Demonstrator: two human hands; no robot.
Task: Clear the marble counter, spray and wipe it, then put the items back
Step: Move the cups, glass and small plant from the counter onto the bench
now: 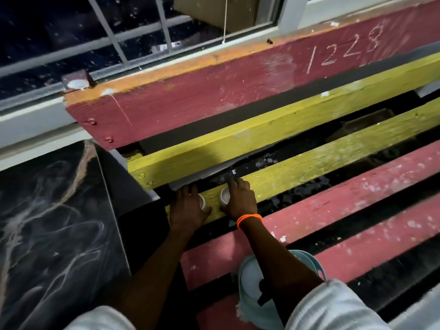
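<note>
A dark marble counter [54,222] with pale veins fills the lower left. To its right stands a bench of red and yellow planks. On the near yellow plank [309,167], my left hand [188,208] grips a small white cup [202,202] and my right hand [240,198] grips a second small white cup [225,195]. Both cups stand upright on the plank, a short gap apart. An orange bead bracelet [249,219] circles my right wrist.
A light blue and white container [250,282] sits on a red plank [333,210] under my right forearm. A window [119,32] with a white frame runs along the back. The bench's red backrest [214,86] carries chalked digits. Dark gaps separate the planks.
</note>
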